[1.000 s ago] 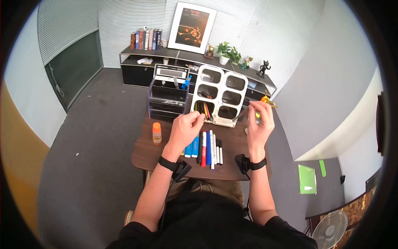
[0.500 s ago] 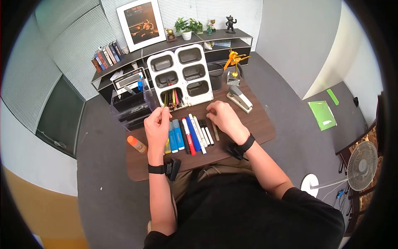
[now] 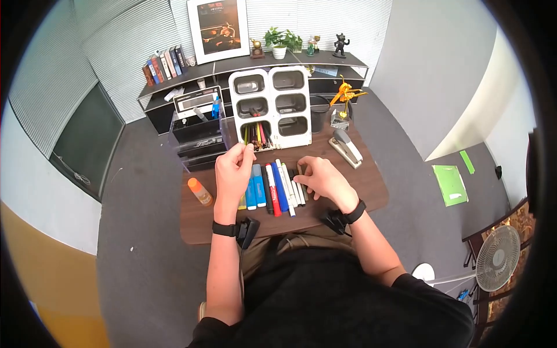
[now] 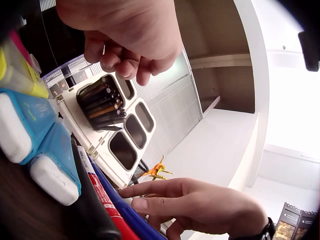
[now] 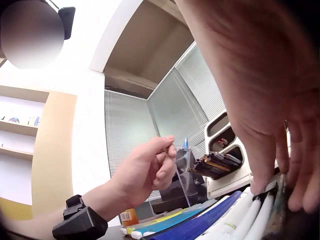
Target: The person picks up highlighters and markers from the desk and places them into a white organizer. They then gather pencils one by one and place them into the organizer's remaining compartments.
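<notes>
A row of markers lies on the brown table [image 3: 371, 188]: blue highlighters [image 3: 259, 188], a black marker [image 3: 268, 197], a red-and-white marker [image 3: 272, 188], a blue marker [image 3: 281, 188] and slim white markers with black caps. My right hand [image 3: 326, 182] is low at the row's right end; its thumb touches a black cap [image 5: 272, 189], with the other fingers extended beyond it. A dark slim pen [image 3: 305, 196] lies beneath that hand, partly hidden. Above the row's left end hangs my left hand [image 3: 233, 176], fingers loosely curled around nothing visible. Pencils [image 3: 255, 136] fill one compartment of the white organizer [image 3: 271, 104].
An orange-capped glue bottle [image 3: 200, 192] stands at the left. Behind it is a dark drawer box [image 3: 200, 139]. A grey-and-white stapler [image 3: 346, 149] and a golden figurine [image 3: 345, 95] are at the back right, near a black mesh holder [image 3: 319, 116].
My right hand came down from beside the organizer to the right end of the marker row, where a slim pen now lies. My left hand stayed raised near the row's left end. The head view turned.
</notes>
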A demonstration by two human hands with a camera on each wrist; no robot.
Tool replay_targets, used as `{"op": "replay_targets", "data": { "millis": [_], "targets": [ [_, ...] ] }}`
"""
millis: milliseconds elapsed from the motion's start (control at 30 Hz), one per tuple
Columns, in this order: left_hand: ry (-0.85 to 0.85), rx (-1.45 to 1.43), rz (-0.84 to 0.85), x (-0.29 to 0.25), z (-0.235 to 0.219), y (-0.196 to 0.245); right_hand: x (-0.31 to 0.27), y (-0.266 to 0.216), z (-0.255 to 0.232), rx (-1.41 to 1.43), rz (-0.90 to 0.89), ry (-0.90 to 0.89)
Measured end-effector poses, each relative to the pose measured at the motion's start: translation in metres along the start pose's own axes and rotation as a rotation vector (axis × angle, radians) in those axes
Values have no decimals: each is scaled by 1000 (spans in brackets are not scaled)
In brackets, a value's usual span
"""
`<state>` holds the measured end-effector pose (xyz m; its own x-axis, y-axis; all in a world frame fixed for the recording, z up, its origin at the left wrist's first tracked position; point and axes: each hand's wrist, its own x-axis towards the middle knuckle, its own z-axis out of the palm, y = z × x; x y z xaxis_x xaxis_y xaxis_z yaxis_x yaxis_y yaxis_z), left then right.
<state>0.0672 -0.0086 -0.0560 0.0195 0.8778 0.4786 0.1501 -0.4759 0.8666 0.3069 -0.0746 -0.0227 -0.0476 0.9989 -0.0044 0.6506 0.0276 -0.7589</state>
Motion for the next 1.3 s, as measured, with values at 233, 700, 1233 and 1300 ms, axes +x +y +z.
{"op": "replay_targets", "data": {
  "millis": [233, 700, 1233, 1300],
  "targets": [
    [5, 28, 27, -1, 0, 5, 0, 2, 5, -39, -14, -5],
    [-4, 67, 43, -2, 2, 12, 0, -1, 19, -49, -94, 15],
    [39, 41, 85, -1, 6, 4, 0, -6, 22, 34, -76, -62],
    [29, 46, 86, -1, 6, 5, 0, -6, 21, 45, -78, -69]
  ]
}}
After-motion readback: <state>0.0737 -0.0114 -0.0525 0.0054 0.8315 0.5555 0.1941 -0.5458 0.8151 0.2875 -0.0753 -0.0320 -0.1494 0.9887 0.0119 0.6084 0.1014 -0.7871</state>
